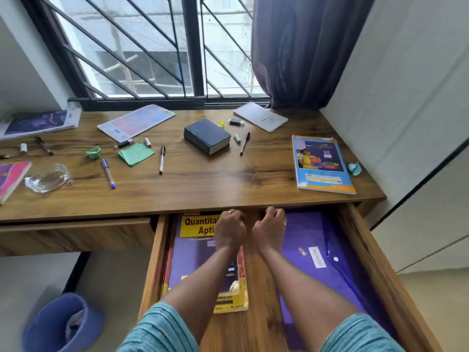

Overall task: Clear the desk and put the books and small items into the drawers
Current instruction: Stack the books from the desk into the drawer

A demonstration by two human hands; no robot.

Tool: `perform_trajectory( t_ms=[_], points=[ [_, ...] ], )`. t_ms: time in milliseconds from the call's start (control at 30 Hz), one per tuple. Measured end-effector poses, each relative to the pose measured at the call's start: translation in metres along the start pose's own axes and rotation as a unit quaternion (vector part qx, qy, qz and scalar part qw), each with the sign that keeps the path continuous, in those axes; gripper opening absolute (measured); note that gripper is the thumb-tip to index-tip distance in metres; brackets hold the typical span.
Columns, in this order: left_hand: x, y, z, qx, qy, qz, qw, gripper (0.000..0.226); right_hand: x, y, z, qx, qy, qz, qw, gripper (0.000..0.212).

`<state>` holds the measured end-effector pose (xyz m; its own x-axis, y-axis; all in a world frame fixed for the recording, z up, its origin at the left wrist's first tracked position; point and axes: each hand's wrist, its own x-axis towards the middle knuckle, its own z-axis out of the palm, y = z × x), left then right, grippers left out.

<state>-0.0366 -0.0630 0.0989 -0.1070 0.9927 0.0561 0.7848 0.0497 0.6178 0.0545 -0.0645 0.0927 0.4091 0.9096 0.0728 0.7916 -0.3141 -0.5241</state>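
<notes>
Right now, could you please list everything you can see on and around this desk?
desk: one, brown wood, across the view
open drawer: one, wood, right
closed drawer: one, wood, left
yellow-purple book: one, open drawer's left
folder: one, purple, open drawer's right
thick book: one, dark blue, desk centre
picture notebook: one, blue, desk right
grey notebook: one, back right
booklets: two, pale and purple, back left
pink book: one, left edge
pens: four, blue or dark, scattered
USB sticks: two, black, desk
sticky notes: one pile, green, centre-left
crumpled papers: two, green left, light blue right
plastic wrapper: one, clear, left
bin: one, blue, floor left
curtain: one, purple, top right
left grip: one, curled, over the yellow-purple book
right grip: one, curled, beside left grip
</notes>
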Motion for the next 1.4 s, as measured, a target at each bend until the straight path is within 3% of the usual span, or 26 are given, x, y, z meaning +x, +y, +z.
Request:
perform_trajectory(
  t_ms=[167, 333, 467, 533, 600, 633, 800, 1000, 1167, 1233, 1300, 1400],
  points=[
    [0.023, 0.067, 0.026, -0.063, -0.029, 0.036, 0.997, 0.040, 0.069, 0.055, -0.038, -0.064, 0.071, -0.105, 0.990, 0.048],
    [0.039, 0.113, 0.058, -0.088, -0.047, 0.031, 0.994, 0.044, 0.131, 0.092, -0.063, -0.267, -0.112, -0.139, 0.947, 0.086],
    [0.043, 0.135, 0.080, -0.090, -0.030, 0.011, 0.995, 0.042, 0.143, 0.106, -0.059, -0.293, -0.146, -0.159, 0.932, 0.070],
    [0.039, 0.138, 0.090, -0.098, -0.017, -0.017, 0.995, 0.041, 0.141, 0.110, -0.055, -0.259, -0.077, -0.200, 0.942, 0.048],
    [0.035, 0.138, 0.099, -0.111, -0.007, -0.043, 0.993, 0.039, 0.135, 0.107, -0.054, -0.233, -0.022, -0.274, 0.933, 0.021],
    [0.032, 0.138, 0.102, -0.121, -0.001, -0.058, 0.991, 0.037, 0.131, 0.104, -0.054, -0.226, -0.020, -0.303, 0.926, 0.018],
    [0.009, 0.133, 0.102, -0.172, 0.089, -0.165, 0.967, 0.033, 0.106, 0.102, -0.053, -0.234, -0.024, -0.364, 0.901, 0.033],
    [-0.009, 0.122, 0.083, -0.188, 0.119, -0.235, 0.946, 0.033, 0.103, 0.112, -0.072, -0.246, -0.005, -0.372, 0.895, 0.039],
    [-0.029, 0.124, 0.077, -0.278, 0.082, -0.257, 0.922, 0.033, 0.095, 0.101, -0.110, -0.119, 0.037, -0.390, 0.912, 0.030],
    [-0.032, 0.132, 0.078, -0.351, 0.057, -0.270, 0.895, 0.032, 0.088, 0.095, -0.127, 0.005, 0.097, -0.392, 0.915, 0.038],
    [-0.037, 0.144, 0.080, -0.431, -0.011, -0.274, 0.860, 0.027, 0.072, 0.085, -0.150, 0.159, 0.141, -0.327, 0.921, 0.040],
    [-0.058, 0.166, 0.075, -0.501, -0.166, -0.263, 0.807, 0.016, 0.049, 0.075, -0.177, 0.355, 0.172, -0.097, 0.914, 0.036]
  ],
)
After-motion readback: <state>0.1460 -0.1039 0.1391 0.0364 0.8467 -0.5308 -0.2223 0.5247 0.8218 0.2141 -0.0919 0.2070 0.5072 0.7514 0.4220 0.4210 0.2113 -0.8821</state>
